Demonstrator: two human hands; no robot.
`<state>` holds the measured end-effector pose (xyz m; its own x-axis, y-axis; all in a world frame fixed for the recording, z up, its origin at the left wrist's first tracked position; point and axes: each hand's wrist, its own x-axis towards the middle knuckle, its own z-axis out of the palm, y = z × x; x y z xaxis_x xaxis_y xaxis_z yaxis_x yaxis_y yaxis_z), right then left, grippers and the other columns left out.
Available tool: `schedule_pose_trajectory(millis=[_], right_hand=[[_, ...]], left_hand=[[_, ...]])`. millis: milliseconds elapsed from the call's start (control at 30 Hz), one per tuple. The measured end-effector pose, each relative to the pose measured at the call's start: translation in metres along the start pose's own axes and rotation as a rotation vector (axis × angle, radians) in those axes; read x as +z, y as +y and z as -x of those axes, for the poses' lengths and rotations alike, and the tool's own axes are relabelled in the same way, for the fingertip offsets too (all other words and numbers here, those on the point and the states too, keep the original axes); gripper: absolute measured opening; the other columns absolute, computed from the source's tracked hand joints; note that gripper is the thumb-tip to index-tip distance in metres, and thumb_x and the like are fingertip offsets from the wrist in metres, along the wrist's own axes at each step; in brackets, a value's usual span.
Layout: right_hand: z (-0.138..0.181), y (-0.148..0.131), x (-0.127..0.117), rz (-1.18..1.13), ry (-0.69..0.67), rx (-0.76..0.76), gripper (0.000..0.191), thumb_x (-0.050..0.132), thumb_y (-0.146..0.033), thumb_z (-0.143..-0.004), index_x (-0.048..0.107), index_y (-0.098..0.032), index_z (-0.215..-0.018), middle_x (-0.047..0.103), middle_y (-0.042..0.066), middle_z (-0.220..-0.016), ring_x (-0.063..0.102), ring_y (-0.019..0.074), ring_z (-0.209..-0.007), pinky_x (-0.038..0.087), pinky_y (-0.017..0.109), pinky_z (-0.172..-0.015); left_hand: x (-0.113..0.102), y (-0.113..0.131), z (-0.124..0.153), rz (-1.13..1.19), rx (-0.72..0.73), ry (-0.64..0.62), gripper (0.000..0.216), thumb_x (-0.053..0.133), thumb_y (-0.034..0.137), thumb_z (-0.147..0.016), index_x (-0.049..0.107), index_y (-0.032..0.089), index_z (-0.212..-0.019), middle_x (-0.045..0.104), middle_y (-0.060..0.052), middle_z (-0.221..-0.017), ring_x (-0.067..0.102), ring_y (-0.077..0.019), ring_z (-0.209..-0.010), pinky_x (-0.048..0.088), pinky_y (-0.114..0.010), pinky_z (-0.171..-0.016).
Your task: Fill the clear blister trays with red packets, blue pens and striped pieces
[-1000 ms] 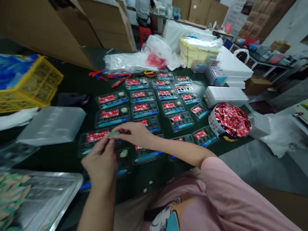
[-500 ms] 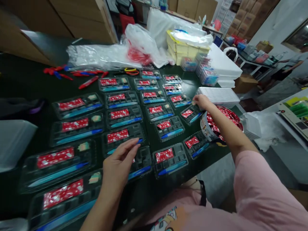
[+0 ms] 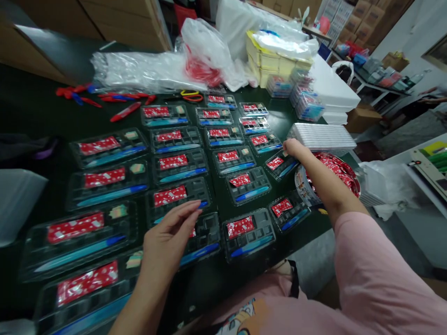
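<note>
My right hand [image 3: 296, 149] reaches out over a clear plastic tray [image 3: 281, 165] holding a red spotted packet and a blue pen. Its fingers pinch a small pale piece at the tray's far corner, mostly hidden. Closer to me, my left hand [image 3: 171, 232] hovers over two trays, thumb and fingertips pressed together; anything between them is hidden. Rows of similar trays cover the dark table. Several on the left, such as one tray [image 3: 108, 179], also hold a small pale striped piece [image 3: 137, 168] in the upper right compartment.
Beside my right forearm stands a round tub [image 3: 303, 187] full of red packets. Behind it lies a stack of white trays [image 3: 323, 136]. Scissors [image 3: 191, 96], red pens [image 3: 125, 111], plastic bags [image 3: 139, 70] and a yellow container [image 3: 275, 63] line the far side. Packed sets [image 3: 307, 104] stand at the back right.
The view has shifted slightly. My right hand stays at the same tray, its fingers now lower at the corner. My left hand keeps its pinched pose.
</note>
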<state>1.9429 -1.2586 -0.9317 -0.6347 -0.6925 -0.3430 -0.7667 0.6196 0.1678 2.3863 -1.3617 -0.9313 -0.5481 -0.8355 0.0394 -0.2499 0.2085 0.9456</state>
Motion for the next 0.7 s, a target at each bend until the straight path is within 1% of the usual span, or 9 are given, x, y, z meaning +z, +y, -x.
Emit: schedule_pose_trajectory(millis=[167,200,267,333,400,500,567,700], right_hand=[[0.008,-0.006,0.0,-0.004,0.015,0.029,0.026,0.062,-0.009,-0.082,0.073,-0.015,-0.106,0.07,0.015,-0.114,0.065,0.0233,-0.107,0.048,0.025,-0.09],[0.009,-0.008,0.0,-0.005,0.021,0.038,0.027,0.061,-0.01,-0.083,0.073,-0.015,-0.107,0.07,0.015,-0.115,0.064,0.0236,-0.107,0.048,0.026,-0.09],[0.01,-0.01,0.002,-0.007,0.035,0.056,0.029,0.06,-0.01,-0.084,0.071,-0.015,-0.11,0.069,0.016,-0.116,0.064,0.0248,-0.108,0.048,0.028,-0.091],[0.011,-0.012,0.003,-0.01,0.048,0.072,0.029,0.059,-0.01,-0.084,0.071,-0.013,-0.11,0.069,0.017,-0.117,0.064,0.0262,-0.109,0.048,0.03,-0.091],[0.012,-0.014,0.006,-0.014,0.066,0.085,0.028,0.057,-0.009,-0.085,0.07,-0.012,-0.11,0.068,0.019,-0.118,0.063,0.027,-0.111,0.047,0.031,-0.093],[0.016,-0.019,0.009,-0.026,0.099,0.1,0.03,0.051,-0.01,-0.089,0.069,-0.01,-0.114,0.067,0.021,-0.119,0.063,0.0267,-0.113,0.047,0.032,-0.095],[0.019,-0.024,0.01,-0.036,0.112,0.109,0.031,0.05,-0.008,-0.09,0.067,-0.01,-0.116,0.067,0.021,-0.12,0.063,0.0266,-0.113,0.047,0.032,-0.095],[0.024,-0.03,0.008,-0.065,0.122,0.151,0.031,0.059,-0.008,-0.086,0.067,-0.007,-0.116,0.067,0.023,-0.117,0.064,0.0285,-0.112,0.048,0.033,-0.094]], left_hand=[[-0.001,0.008,0.001,-0.002,-0.041,0.007,0.033,0.07,0.049,-0.075,0.075,0.026,-0.097,0.073,-0.004,-0.108,0.069,-0.0233,-0.093,0.057,-0.03,-0.068],[-0.002,0.01,0.002,0.003,-0.042,0.008,0.033,0.07,0.049,-0.074,0.075,0.026,-0.096,0.073,-0.004,-0.108,0.068,-0.024,-0.094,0.058,-0.031,-0.07],[-0.004,0.01,0.002,0.009,-0.036,0.013,0.031,0.07,0.048,-0.074,0.076,0.026,-0.095,0.073,-0.004,-0.108,0.068,-0.0255,-0.099,0.057,-0.036,-0.081],[-0.006,0.009,0.002,0.013,-0.024,0.022,0.03,0.07,0.047,-0.075,0.076,0.027,-0.096,0.073,-0.004,-0.108,0.067,-0.0263,-0.103,0.053,-0.042,-0.093],[-0.01,0.008,0.003,0.003,-0.008,0.034,0.028,0.07,0.046,-0.075,0.075,0.029,-0.097,0.073,-0.003,-0.107,0.067,-0.0267,-0.105,0.049,-0.045,-0.1],[-0.017,0.006,0.007,-0.024,-0.004,0.057,0.028,0.07,0.046,-0.075,0.076,0.029,-0.097,0.073,-0.003,-0.108,0.067,-0.0274,-0.105,0.048,-0.047,-0.1],[-0.025,0.007,0.01,-0.022,-0.025,0.073,0.029,0.071,0.046,-0.075,0.075,0.029,-0.098,0.073,-0.003,-0.109,0.067,-0.0275,-0.105,0.048,-0.047,-0.1],[-0.045,0.009,0.02,0.0,-0.073,0.14,0.032,0.072,0.046,-0.072,0.075,0.028,-0.099,0.073,-0.003,-0.11,0.068,-0.0268,-0.102,0.049,-0.045,-0.099]])
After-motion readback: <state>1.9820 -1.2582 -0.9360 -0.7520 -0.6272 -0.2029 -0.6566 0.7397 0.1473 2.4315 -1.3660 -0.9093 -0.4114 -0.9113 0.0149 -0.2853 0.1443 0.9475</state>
